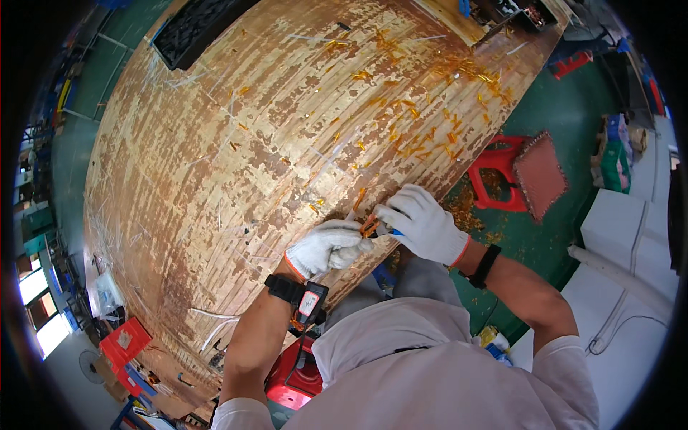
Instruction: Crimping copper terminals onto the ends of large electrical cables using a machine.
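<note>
Both my hands wear white knit gloves and meet at the table's near edge. My left hand (pixel 328 249) is closed, its fingertips pinching small amber, film-like strips (pixel 369 227). Close on its right, my right hand (pixel 423 224) is closed too, its fingers curled around a small dark tool with a blue part (pixel 396 232); most of that tool is hidden by the glove, so its kind does not show. The tool's end and the strips are close together between the hands; whether they touch I cannot tell. Just beyond the fingertips lies another amber strip (pixel 359 198).
Amber scraps (pixel 466 68) litter the worn wooden table (pixel 215 165), mostly far right. A black tray (pixel 193 32) stands at the far left edge. To the right are a red stool (pixel 494 175) with a cushion and more scraps on the green floor. Red bins (pixel 125 340) sit at lower left.
</note>
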`<state>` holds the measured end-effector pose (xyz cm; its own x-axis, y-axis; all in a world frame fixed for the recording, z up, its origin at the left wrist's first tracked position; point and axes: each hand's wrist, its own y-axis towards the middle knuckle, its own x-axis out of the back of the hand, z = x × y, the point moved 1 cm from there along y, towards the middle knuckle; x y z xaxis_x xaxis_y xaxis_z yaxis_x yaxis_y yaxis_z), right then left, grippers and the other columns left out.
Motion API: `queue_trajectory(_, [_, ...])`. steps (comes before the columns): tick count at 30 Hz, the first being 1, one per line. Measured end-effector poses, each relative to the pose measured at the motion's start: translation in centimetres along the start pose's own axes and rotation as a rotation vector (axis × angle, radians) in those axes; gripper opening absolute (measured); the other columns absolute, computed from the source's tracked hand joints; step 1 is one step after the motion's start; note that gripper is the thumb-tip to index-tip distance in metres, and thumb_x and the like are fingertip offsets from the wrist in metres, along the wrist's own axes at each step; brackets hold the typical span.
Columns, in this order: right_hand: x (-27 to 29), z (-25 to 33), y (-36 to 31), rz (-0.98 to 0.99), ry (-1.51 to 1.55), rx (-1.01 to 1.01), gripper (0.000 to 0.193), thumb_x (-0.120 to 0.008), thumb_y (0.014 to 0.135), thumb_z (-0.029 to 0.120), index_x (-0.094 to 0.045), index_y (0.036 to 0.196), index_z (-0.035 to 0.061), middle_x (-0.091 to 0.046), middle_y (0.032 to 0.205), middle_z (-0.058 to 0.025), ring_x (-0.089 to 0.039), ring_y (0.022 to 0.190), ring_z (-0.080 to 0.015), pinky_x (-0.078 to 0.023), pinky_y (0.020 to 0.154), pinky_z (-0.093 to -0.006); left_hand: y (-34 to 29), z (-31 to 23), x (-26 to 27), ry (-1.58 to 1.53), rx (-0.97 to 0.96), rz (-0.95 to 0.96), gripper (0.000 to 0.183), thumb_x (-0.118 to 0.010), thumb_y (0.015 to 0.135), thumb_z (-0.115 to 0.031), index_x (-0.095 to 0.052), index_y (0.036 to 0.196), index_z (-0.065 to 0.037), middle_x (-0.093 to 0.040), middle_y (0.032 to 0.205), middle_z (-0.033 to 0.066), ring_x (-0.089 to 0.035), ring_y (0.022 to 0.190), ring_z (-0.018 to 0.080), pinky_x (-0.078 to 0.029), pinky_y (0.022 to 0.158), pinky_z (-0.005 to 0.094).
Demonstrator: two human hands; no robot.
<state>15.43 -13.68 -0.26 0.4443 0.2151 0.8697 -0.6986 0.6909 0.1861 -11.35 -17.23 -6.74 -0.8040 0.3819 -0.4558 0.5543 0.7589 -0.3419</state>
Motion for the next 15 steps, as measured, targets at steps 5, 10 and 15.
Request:
queue_trajectory(5, [0.2,0.2,0.0,0.126,-0.018,-0.079,0.043,-0.069,0.089,0.024,-0.062,0.130,0.0143,-0.061,0.109,-0.0101,-0.062,0.108,-0.0313,-0.049,0.100,-0.0451,0.3,-2.9,-1.9,-0.512,0.501,-0.083,0.032,-0.063,0.099,-0.014,-0.063,0.123,0.007,-0.062,0.089,0.0067,-0.041,0.055,0.0049,-0.032,0.048,0.0214])
queue_trajectory(10, [3.4,0.6,1.0,0.719,0.712,-0.508,0.044,-0.063,0.097,0.034,-0.058,0.129,0.0044,-0.065,0.099,-0.0249,-0.066,0.093,-0.0418,-0.051,0.084,-0.0467,0.5,-4.8,-4.3,0.020,0.367,-0.194,0.017,-0.071,0.098,-0.015,-0.070,0.105,0.000,-0.059,0.070,-0.0020,-0.042,0.055,0.0024,-0.033,0.049,0.0227])
queue_trajectory(15, [1.3,2.6,-1.1,0.517,0.737,-0.645,0.045,-0.063,0.096,0.035,-0.056,0.130,0.0074,-0.068,0.110,-0.0258,-0.066,0.106,-0.0451,-0.051,0.090,-0.0500,1.3,-5.5,-8.4,0.058,0.219,-0.434,0.018,-0.082,0.091,-0.016,-0.070,0.090,-0.003,-0.062,0.069,-0.0037,-0.048,0.061,0.0008,-0.036,0.053,0.0215])
